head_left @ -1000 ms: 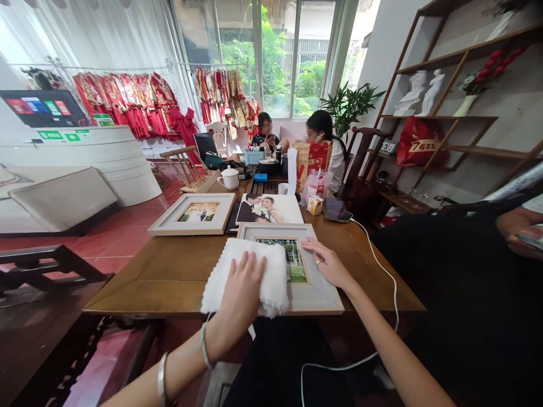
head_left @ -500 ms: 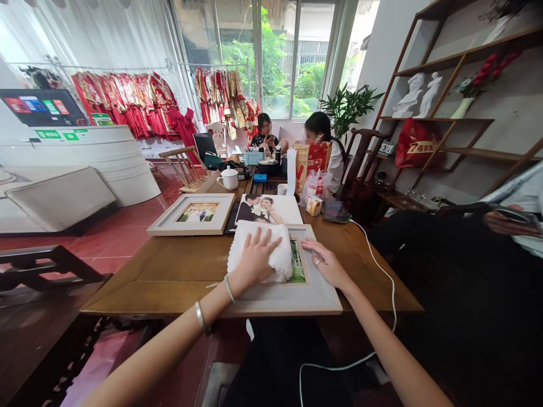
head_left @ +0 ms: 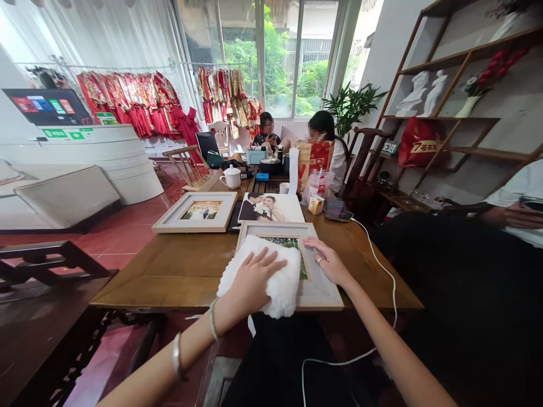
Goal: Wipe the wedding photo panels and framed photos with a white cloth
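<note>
A pale photo frame [head_left: 322, 291] lies flat at the near edge of the wooden table [head_left: 178, 271]. My left hand [head_left: 254, 280] presses flat, fingers spread, on a white cloth [head_left: 280, 282] that covers most of the frame's picture and hangs a little over the near edge. My right hand [head_left: 328, 261], wearing a ring, rests flat with fingers stretched on the frame's right border. Only the frame's top and right side show.
A second frame [head_left: 197, 212] and an unframed wedding photo [head_left: 271, 207] lie further back, with a teapot [head_left: 232, 177], bags and a phone [head_left: 337, 210] on a white cable [head_left: 382, 265]. Two people sit at the far end; another person's arm [head_left: 509, 215] is at right. A dark bench [head_left: 51, 294] stands left.
My left hand pushed the cloth away across the frame, then drew it back toward the near edge. My right hand has stayed on the frame's right border.
</note>
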The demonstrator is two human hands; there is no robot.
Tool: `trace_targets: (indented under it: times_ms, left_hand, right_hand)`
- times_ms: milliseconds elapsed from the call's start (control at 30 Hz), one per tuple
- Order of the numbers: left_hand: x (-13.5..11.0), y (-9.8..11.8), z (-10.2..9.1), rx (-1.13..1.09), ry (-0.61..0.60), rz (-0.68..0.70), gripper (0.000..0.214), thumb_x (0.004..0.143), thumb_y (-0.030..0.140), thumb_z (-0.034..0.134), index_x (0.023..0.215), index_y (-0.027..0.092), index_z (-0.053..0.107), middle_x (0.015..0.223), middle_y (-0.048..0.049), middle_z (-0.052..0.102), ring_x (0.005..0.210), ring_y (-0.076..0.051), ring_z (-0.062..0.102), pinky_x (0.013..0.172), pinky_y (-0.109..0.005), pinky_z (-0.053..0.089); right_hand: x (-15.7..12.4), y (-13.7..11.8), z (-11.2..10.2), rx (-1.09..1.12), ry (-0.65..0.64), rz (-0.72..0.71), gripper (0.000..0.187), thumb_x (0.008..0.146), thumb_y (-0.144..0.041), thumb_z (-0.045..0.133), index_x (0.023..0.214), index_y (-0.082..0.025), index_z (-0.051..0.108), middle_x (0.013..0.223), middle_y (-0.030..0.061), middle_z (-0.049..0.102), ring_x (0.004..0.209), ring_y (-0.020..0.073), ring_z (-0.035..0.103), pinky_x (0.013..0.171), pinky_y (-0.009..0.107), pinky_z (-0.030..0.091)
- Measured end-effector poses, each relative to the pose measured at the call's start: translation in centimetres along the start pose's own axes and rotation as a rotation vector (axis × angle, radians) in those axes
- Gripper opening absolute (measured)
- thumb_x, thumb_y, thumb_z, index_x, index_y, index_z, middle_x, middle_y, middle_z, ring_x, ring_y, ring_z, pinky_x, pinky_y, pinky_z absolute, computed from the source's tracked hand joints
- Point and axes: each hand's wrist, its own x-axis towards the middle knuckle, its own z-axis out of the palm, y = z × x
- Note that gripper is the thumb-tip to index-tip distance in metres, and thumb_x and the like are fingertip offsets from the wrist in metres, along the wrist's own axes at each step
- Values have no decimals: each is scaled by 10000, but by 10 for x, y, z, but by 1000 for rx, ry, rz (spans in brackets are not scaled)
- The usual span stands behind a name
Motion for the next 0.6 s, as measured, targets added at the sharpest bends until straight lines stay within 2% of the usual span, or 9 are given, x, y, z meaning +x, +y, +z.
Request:
trace_targets:
  times_ms: [133, 200, 367, 500, 600]
  left_hand:
    - [25, 8, 11, 71, 86, -95, 852, 645, 86, 619, 1412, 268, 295, 1520, -71, 241, 1404, -293, 135, 1119, -525, 166]
    - [32, 14, 11, 73, 79, -109, 846, 665, 111, 620, 1424, 247, 271, 1524, -87, 222, 1404, -314, 118, 1115, -540, 156]
    - [24, 37, 11, -5, 9, -37, 869, 672, 218, 659, 1434, 277, 244, 1532, -51, 207, 1405, -319, 100, 1118, -540, 150]
    - [23, 54, 20, -36, 55, -44, 874, 681, 277, 659, 1439, 287, 225, 1527, -41, 226, 1401, -326, 117, 1111, -557, 161]
    - [37, 60, 25, 12, 94, -96, 849, 717, 307, 644, 1447, 232, 219, 1520, -98, 231, 1391, -362, 132, 1087, -590, 184]
  right_hand:
    - [0, 1, 0, -9, 7, -1, 481, 699, -71, 421, 1088, -230, 656, 1268, 58, 589, 1283, 210, 442, 1122, 450, 268]
    - [0, 1, 0, -14, 18, 4, 472, 703, -75, 427, 1085, -231, 657, 1272, 61, 587, 1279, 214, 447, 1119, 452, 275]
    - [0, 2, 1, -8, 54, 21, 452, 735, -109, 438, 1119, -235, 641, 1263, 62, 595, 1266, 218, 462, 1117, 446, 284]
    - [0, 5, 1, 25, 46, 12, 435, 777, -159, 446, 1169, -248, 613, 1310, 54, 562, 1280, 214, 446, 1118, 430, 286]
    - [-1, 7, 1, 51, 52, 46, 439, 836, -221, 432, 1259, -269, 540, 1369, 36, 511, 1310, 209, 410, 1127, 427, 272]
